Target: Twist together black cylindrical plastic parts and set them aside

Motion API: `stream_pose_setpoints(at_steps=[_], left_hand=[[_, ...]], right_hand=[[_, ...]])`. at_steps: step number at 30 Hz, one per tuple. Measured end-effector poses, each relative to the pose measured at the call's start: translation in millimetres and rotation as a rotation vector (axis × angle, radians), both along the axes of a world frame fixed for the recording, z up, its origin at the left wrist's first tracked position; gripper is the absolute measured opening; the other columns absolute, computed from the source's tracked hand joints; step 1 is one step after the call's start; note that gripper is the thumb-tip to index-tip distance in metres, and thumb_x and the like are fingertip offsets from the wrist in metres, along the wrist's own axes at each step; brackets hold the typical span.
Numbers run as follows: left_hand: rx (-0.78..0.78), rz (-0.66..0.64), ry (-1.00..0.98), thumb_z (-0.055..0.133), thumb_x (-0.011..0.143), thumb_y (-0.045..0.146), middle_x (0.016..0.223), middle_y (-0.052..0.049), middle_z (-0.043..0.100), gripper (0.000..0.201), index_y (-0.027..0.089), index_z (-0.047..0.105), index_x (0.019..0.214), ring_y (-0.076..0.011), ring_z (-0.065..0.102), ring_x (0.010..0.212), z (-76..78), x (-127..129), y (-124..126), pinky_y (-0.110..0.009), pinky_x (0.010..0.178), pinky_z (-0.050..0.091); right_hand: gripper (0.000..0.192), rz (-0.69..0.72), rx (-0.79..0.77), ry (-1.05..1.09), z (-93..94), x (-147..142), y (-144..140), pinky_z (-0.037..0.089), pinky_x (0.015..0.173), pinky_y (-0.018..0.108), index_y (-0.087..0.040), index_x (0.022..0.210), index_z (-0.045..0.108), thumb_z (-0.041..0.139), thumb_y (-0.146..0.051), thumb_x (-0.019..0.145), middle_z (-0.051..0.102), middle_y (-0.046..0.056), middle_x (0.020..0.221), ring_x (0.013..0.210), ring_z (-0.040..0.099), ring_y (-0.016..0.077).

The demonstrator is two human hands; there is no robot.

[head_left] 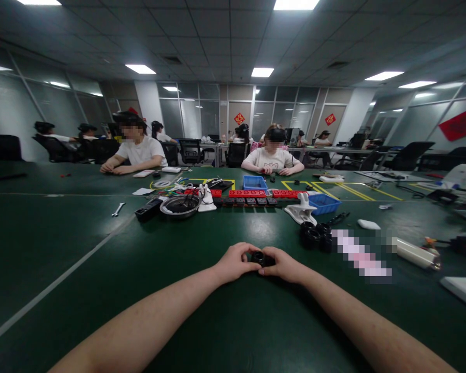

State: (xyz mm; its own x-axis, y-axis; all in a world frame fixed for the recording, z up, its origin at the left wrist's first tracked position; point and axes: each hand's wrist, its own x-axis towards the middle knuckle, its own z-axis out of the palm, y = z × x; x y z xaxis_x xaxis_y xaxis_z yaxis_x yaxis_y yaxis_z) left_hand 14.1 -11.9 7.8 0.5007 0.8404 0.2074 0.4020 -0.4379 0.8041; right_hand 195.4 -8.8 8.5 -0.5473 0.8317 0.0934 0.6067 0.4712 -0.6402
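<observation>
Between my two hands, low over the green table [171, 321], is a small black ring-shaped part [258, 257] with a round hollow facing up. My left hand [236, 263] pinches it from the left, thumb in front and fingers behind. From the other side my right hand [282, 264] grips it too, its fingertips close to those of the left. The fingers cover much of the part's sides, and its exact kind is not clear. To the right of my hands stand several black round hollow pieces [309, 235] that look similar but larger.
Ahead lie a row of red and black blocks [247, 194], blue trays [323, 204], white clamp stands [302, 210] and a round metal dish [179, 207] with cables. A wrench [118, 209] is at left, a pale cylinder [415, 254] at right. Two people sit across the table.
</observation>
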Motion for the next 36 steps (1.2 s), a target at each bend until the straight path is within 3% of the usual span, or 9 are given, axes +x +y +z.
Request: stream_pose_setpoints(at_steps=[5,8,14,18,21,30,36], left_hand=[[0.036,0.119,0.003,0.065,0.060,0.026,0.082,0.000,0.052,0.032,0.016,0.057,0.089,-0.0067,0.043,0.052,-3.1,5.6,-4.9,-0.020,0.051,0.036],[0.062,0.179,0.008,0.066,0.059,0.027,0.081,0.000,0.052,0.032,0.016,0.056,0.088,-0.0073,0.043,0.052,-5.1,7.1,-5.5,-0.020,0.050,0.036],[0.043,0.047,0.002,0.063,0.063,0.026,0.082,0.000,0.052,0.033,0.017,0.057,0.093,-0.0062,0.042,0.051,-3.0,1.1,-0.9,-0.019,0.051,0.037],[0.035,-0.005,-0.004,0.063,0.064,0.027,0.083,-0.001,0.054,0.036,0.018,0.057,0.099,-0.0061,0.042,0.052,-2.1,-2.0,2.2,-0.019,0.052,0.037],[0.026,-0.024,-0.005,0.062,0.065,0.027,0.083,-0.001,0.054,0.037,0.018,0.057,0.101,-0.0061,0.042,0.052,-2.8,-2.3,3.6,-0.019,0.052,0.037],[-0.002,-0.039,-0.032,0.063,0.064,0.024,0.083,-0.001,0.053,0.037,0.017,0.058,0.099,-0.0060,0.042,0.052,-1.9,-1.9,4.0,-0.018,0.051,0.036],[-0.024,0.000,-0.041,0.063,0.063,0.025,0.081,0.000,0.052,0.035,0.016,0.057,0.097,-0.0053,0.040,0.050,-1.8,-0.5,2.1,-0.018,0.048,0.035]], right_hand=[[0.027,-0.256,0.212,-0.198,-10.1,-12.6,-7.9,0.028,0.050,0.022,-0.016,0.070,0.051,0.063,-0.038,0.059,0.052,0.000,0.066,0.060,0.046,0.0135],[0.027,-0.319,0.302,-0.295,-11.8,-18.0,-12.1,0.028,0.053,0.024,-0.017,0.072,0.052,0.060,-0.041,0.062,0.054,0.002,0.069,0.063,0.048,0.0157],[0.041,-0.115,0.221,-0.166,-5.2,-8.9,-8.7,0.036,0.065,0.027,-0.017,0.091,0.054,0.061,-0.046,0.062,0.055,0.004,0.083,0.077,0.050,0.0189],[0.029,0.068,0.094,-0.080,1.0,2.0,-1.6,0.038,0.071,0.029,-0.017,0.089,0.057,0.060,-0.037,0.067,0.055,0.003,0.085,0.081,0.050,0.0182],[0.024,0.130,0.042,-0.037,4.0,5.9,1.4,0.038,0.074,0.029,-0.016,0.087,0.059,0.058,-0.032,0.069,0.055,0.003,0.086,0.083,0.050,0.0181],[0.020,0.147,0.016,0.007,3.9,5.4,2.2,0.038,0.073,0.028,-0.016,0.086,0.060,0.059,-0.027,0.069,0.056,0.002,0.083,0.080,0.050,0.0170],[0.022,0.046,-0.016,0.033,-2.5,3.9,3.5,0.037,0.061,0.024,-0.014,0.080,0.058,0.062,-0.028,0.064,0.054,0.000,0.073,0.070,0.049,0.0145]])
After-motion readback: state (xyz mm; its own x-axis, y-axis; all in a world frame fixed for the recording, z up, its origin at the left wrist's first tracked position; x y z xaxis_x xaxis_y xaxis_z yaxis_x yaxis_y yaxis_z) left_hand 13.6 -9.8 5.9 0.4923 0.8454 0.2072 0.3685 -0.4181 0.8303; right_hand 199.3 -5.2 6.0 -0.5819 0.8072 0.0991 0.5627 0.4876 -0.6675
